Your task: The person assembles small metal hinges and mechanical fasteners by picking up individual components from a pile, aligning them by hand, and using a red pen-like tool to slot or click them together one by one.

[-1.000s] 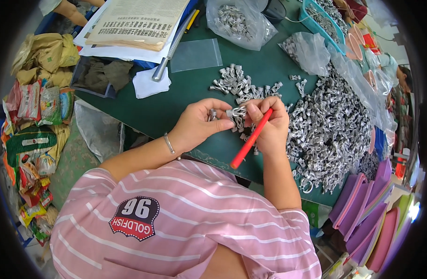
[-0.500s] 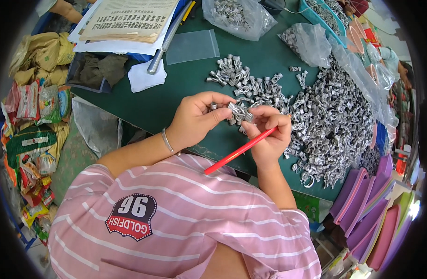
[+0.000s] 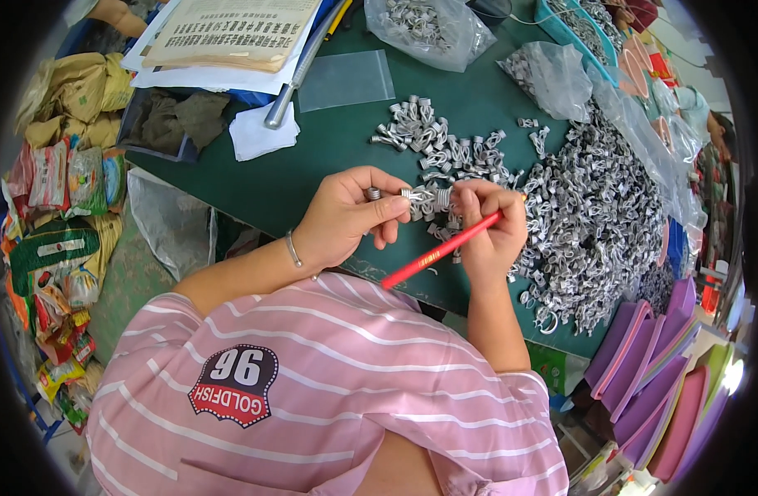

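From my end, left hand (image 3: 346,205) and right hand (image 3: 493,236) fingers are pinched on metal loops (image 3: 422,197) over the green table (image 3: 337,149), the right also gripping a red pen (image 3: 437,253), and I can't tell how many are done, but that huge heap (image 3: 594,223) suggests loads left.

A dark green table (image 3: 337,145) stretches before you, with mottled green floor (image 3: 135,289) and brown sacks (image 3: 83,89) to your left; purple and pink panels (image 3: 625,355) lean stacked to your right, where a bright white light (image 3: 732,376) glares beside them.
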Demonstrator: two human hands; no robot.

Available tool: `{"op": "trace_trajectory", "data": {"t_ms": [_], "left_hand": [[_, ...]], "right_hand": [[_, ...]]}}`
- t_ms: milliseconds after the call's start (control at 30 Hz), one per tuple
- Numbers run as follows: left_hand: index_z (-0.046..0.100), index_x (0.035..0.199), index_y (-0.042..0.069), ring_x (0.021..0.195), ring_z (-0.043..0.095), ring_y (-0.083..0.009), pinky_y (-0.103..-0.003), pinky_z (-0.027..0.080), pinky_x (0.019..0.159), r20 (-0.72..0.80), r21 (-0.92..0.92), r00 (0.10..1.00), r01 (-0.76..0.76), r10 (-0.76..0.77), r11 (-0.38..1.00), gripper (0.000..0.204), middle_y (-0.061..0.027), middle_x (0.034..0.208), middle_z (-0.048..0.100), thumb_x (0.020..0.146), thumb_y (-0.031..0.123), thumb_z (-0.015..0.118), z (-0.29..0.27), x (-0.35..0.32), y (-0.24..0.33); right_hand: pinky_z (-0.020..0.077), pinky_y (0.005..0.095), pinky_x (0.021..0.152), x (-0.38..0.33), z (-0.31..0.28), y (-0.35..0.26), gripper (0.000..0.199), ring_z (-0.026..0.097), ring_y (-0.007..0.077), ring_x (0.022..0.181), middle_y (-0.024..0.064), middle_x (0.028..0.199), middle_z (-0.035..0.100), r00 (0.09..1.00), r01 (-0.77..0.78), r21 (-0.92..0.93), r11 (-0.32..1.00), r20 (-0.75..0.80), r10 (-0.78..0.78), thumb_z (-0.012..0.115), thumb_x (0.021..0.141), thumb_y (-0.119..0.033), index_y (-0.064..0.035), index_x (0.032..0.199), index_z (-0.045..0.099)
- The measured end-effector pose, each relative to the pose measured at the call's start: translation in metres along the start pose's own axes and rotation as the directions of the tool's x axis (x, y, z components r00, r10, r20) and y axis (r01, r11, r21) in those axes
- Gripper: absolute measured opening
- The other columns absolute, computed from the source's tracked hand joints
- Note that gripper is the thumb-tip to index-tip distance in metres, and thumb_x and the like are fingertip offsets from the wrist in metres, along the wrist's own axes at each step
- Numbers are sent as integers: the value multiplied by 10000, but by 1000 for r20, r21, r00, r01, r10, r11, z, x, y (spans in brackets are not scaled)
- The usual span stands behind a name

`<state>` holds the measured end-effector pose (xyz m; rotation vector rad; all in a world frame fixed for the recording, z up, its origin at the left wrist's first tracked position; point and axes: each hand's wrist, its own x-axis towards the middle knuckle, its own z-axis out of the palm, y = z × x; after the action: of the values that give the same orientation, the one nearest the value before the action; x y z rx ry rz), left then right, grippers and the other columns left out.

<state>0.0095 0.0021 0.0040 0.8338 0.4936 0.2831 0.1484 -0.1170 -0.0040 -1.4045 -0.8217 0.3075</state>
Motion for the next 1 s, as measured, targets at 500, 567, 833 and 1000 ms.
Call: {"op": "trace_trajectory", "data": {"t_ms": [500, 567, 833, 1000], "left_hand": [[544, 876, -24, 453, 470, -57, -166, 345, 379, -39, 172, 987, -149, 158, 974, 106, -103, 681, 579, 792, 0, 603, -4, -5, 5], [557, 865, -25, 462, 473, -48, -166, 358, 391, -36, 167, 985, -162, 170, 973, 111, -80, 679, 588, 787, 21, 621, -5, -5, 6], [565, 890, -33, 507, 493, -58, -167, 375, 418, 27, 295, 938, -337, 345, 894, 164, -81, 772, 581, 744, -68, 632, -3, -9, 2], [567, 904, -29, 528, 511, -58, -165, 395, 437, 56, 303, 931, -361, 361, 882, 163, -87, 803, 592, 756, -56, 629, -3, -7, -1]], "right_hand": [[393, 369, 590, 25, -7, 16, 194, 515, 284, 646, 76, 645, 538, 900, 362, -497, 789, 408, -156, 643, 617, 23, -47, 702, 484], [391, 366, 587, 26, -6, 14, 201, 514, 282, 645, 76, 646, 537, 901, 359, -493, 792, 405, -156, 654, 617, 13, -47, 705, 484], [378, 252, 524, 15, 9, -1, 161, 498, 120, 628, 62, 739, 562, 999, -31, -152, 988, 22, 35, 478, 859, -95, -14, 971, 560], [359, 226, 503, -3, 17, -14, 151, 426, 102, 541, 84, 684, 516, 988, 157, 219, 963, -21, -156, 412, 879, -122, 16, 883, 473]]}}
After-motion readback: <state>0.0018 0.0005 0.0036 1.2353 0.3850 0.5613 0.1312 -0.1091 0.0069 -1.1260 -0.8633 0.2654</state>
